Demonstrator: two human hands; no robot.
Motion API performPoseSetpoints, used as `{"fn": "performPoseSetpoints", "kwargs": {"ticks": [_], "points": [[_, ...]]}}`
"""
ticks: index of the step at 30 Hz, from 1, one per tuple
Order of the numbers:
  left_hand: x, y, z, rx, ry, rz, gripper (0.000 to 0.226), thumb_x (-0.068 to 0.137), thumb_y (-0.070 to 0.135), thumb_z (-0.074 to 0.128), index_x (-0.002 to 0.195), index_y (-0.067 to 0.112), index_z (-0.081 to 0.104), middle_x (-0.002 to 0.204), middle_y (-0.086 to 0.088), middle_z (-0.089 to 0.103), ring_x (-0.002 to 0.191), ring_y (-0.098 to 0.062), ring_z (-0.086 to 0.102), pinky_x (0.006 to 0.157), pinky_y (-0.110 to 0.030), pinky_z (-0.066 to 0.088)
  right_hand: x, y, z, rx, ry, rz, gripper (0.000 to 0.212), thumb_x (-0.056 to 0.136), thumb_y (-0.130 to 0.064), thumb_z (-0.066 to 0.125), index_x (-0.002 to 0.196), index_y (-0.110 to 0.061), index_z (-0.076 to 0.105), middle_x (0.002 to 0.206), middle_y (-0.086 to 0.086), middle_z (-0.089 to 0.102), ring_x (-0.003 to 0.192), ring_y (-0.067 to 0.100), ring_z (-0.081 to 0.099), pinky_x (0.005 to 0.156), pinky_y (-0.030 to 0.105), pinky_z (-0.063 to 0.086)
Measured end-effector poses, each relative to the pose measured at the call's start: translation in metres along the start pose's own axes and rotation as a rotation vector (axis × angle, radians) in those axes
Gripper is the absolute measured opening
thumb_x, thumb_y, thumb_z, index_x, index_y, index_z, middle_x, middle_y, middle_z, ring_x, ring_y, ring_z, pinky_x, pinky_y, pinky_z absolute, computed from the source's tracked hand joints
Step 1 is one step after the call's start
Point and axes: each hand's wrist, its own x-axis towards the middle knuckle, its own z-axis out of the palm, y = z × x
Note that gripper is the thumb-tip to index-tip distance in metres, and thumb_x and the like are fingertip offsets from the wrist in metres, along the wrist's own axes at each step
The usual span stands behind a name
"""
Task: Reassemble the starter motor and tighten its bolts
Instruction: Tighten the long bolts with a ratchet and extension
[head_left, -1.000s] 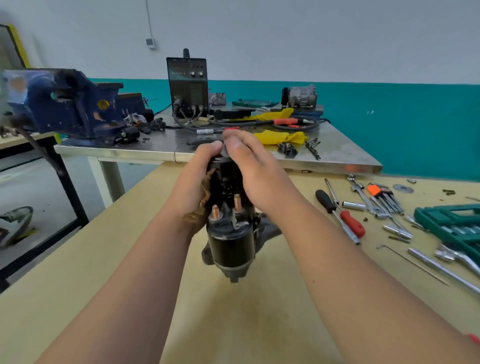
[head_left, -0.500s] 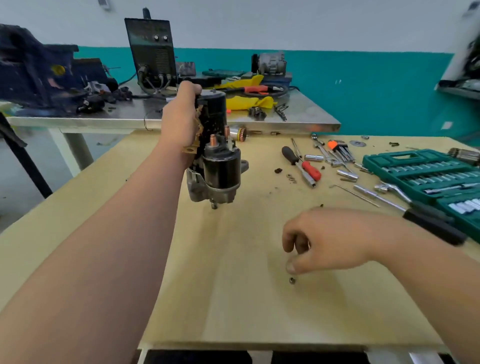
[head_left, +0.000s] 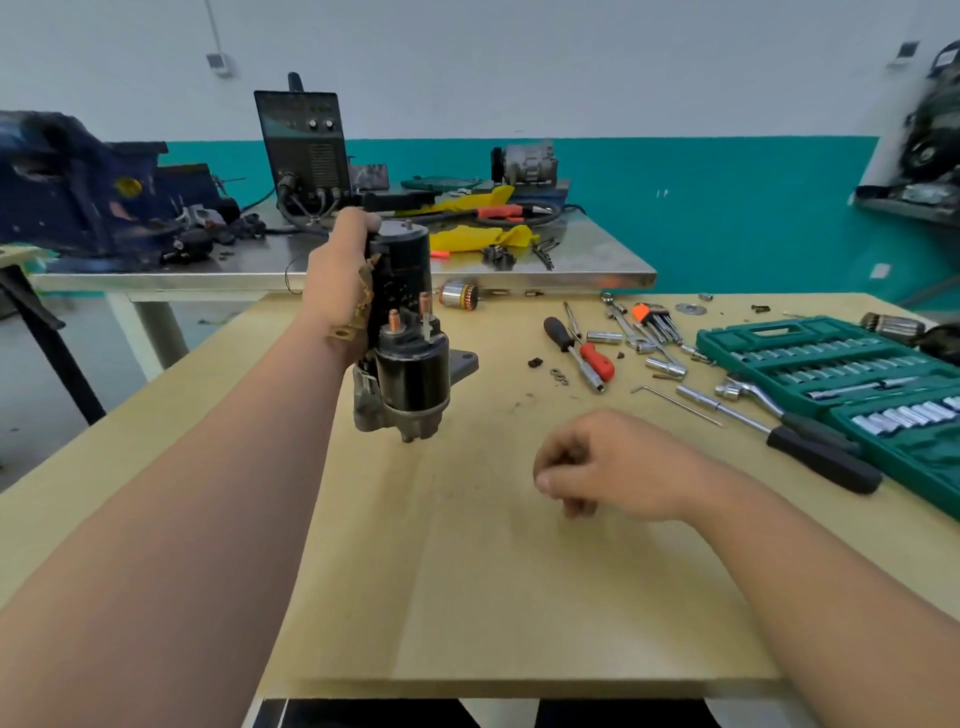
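The left hand (head_left: 337, 280) wraps the black cylindrical metal starter motor (head_left: 410, 364), holding it upright above the pale wooden table (head_left: 467, 597). Right of that grip and lower, the right hand (head_left: 618, 467) curls its fingers; whether they pinch anything is unclear.

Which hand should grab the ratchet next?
Probably right: the left hand grips the starter motor upright, while the right hand sits nearer the ratchet, though it may be holding something small.
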Motion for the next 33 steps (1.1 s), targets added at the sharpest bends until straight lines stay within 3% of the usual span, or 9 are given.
{"fn": "performPoseSetpoints", "kwargs": {"ticks": [5,8,11,14,17,20,22,25,33], "points": [[0.006,-0.004,-0.001,0.01,-0.005,0.003,0.033,0.083,0.048,0.052,0.092,0.017,0.06,0.078,-0.005,0.063,0.061,-0.016,0.065,0.054,-0.029,0.053,0.041,-0.01,-0.036,1.25,0.143,-0.085,0.009,0.082,-0.003,0.056,0.083,-0.007,0.063,0.065,0.006,0.065,0.053,0.014,0.063,0.048,0.023,0.052],[0.01,-0.005,-0.008,-0.033,-0.013,-0.015,0.033,0.087,0.048,0.05,0.085,0.017,0.062,0.069,-0.004,0.066,0.052,-0.014,0.065,0.045,-0.027,0.052,0.066,-0.029,-0.047,1.556,0.031,-0.189,0.01,0.072,-0.009,0.061,0.081,-0.01,0.064,0.067,0.006,0.065,0.052,0.011,0.062,0.046,0.019,0.052],[0.013,-0.008,-0.014,-0.065,-0.039,-0.032,0.037,0.088,0.052,0.05,0.084,0.017,0.064,0.063,-0.002,0.069,0.048,-0.011,0.065,0.038,-0.026,0.049,0.088,-0.047,-0.051,1.619,-0.132,-0.324,0.031,0.051,-0.001,0.087,0.077,-0.007,0.072,0.071,0.009,0.066,0.054,0.013,0.064,0.047,0.021,0.054],[0.019,-0.011,-0.014,-0.103,-0.043,-0.029,0.04,0.088,0.054,0.05,0.082,0.018,0.065,0.065,-0.004,0.068,0.048,-0.012,0.065,0.038,-0.025,0.049,0.108,-0.062,-0.058,1.553,-0.188,-0.395,0.044,0.038,-0.005,0.096,0.076,-0.008,0.074,0.07,0.008,0.066,0.054,0.013,0.064,0.047,0.021,0.054],[0.029,-0.013,-0.012,-0.086,-0.037,-0.003,0.051,0.085,0.064,0.05,0.093,0.016,0.065,0.079,-0.014,0.066,0.06,-0.017,0.066,0.047,-0.027,0.052,0.124,-0.076,-0.067,1.383,-0.134,-0.415,0.024,0.056,-0.006,0.087,0.075,-0.012,0.075,0.07,0.007,0.066,0.054,0.012,0.064,0.05,0.021,0.055],[0.039,-0.017,-0.014,-0.064,0.012,-0.018,0.071,0.082,0.079,0.04,0.098,0.017,0.072,0.095,-0.015,0.074,0.081,-0.023,0.072,0.068,-0.039,0.059,0.134,-0.095,-0.08,0.911,0.062,-0.442,0.02,0.078,-0.005,0.065,0.07,-0.02,0.075,0.067,0.005,0.066,0.056,0.013,0.063,0.051,0.022,0.053],[0.043,-0.017,-0.013,-0.064,0.03,-0.048,0.082,0.071,0.086,0.036,0.099,0.019,0.074,0.096,-0.012,0.075,0.094,-0.029,0.07,0.087,-0.046,0.054,0.139,-0.114,-0.09,0.455,0.229,-0.483,0.025,0.086,-0.007,0.065,0.073,-0.026,0.075,0.066,-0.002,0.068,0.059,0.009,0.063,0.055,0.022,0.052],[0.047,-0.017,-0.009,-0.019,0.077,-0.048,0.08,0.078,0.085,0.029,0.103,0.022,0.072,0.1,-0.011,0.075,0.098,-0.027,0.069,0.093,-0.046,0.051,0.153,-0.139,-0.097,-0.199,0.301,-0.505,0.015,0.086,-0.03,0.069,0.076,-0.042,0.069,0.078,-0.027,0.067,0.074,-0.009,0.06,0.065,0.017,0.044],[0.055,-0.013,-0.007,0.015,0.032,-0.119,0.078,0.092,0.074,0.025,0.117,0.012,0.066,0.103,-0.014,0.071,0.103,-0.029,0.066,0.102,-0.05,0.047,0.185,-0.165,-0.103,-0.416,0.147,-0.391,0.019,0.086,-0.034,0.069,0.071,-0.045,0.066,0.076,-0.035,0.062,0.074,-0.019,0.053,0.062,0.016,0.036]]}}
